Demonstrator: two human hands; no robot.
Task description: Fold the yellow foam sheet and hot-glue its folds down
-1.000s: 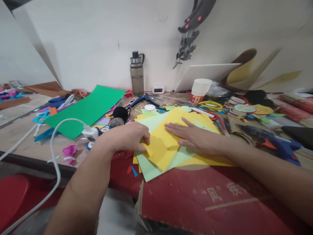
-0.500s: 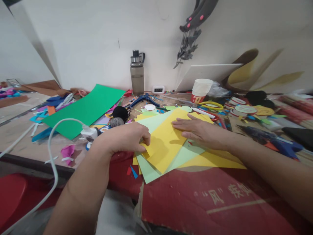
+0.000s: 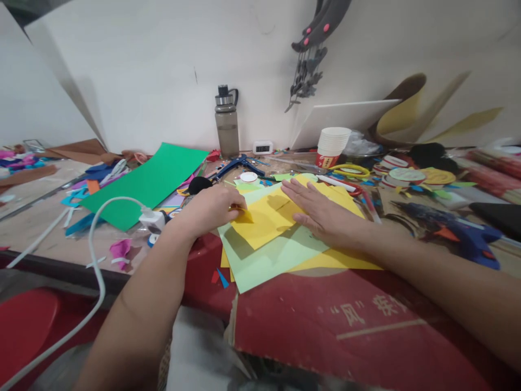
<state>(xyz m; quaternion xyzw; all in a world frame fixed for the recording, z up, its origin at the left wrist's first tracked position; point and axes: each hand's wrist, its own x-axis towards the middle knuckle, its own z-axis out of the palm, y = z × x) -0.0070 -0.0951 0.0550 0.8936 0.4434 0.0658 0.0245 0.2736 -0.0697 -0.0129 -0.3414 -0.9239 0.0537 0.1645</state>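
Observation:
A yellow sheet (image 3: 264, 224) lies at a slant over a pale green sheet (image 3: 277, 252), with more yellow paper (image 3: 345, 260) beneath, all on a red printed cardboard (image 3: 301, 320). The fingers of my left hand (image 3: 217, 206) are pinched on the left corner of the top yellow sheet, which is slightly raised there. Flat on that sheet's right part rests my right hand (image 3: 319, 212), its fingers stretched toward the upper left.
Behind the papers stand a bottle (image 3: 227, 127), a small clock (image 3: 262, 147) and stacked paper cups (image 3: 331, 146). Green sheet (image 3: 148, 182) and white cable (image 3: 91, 244) are left; a blue glue gun (image 3: 468, 233) and tape rolls (image 3: 402, 176) right.
The top yellow sheet has turned, its lower left edge moving up and away. My left hand has moved up with its corner; my right hand has slid slightly up and left.

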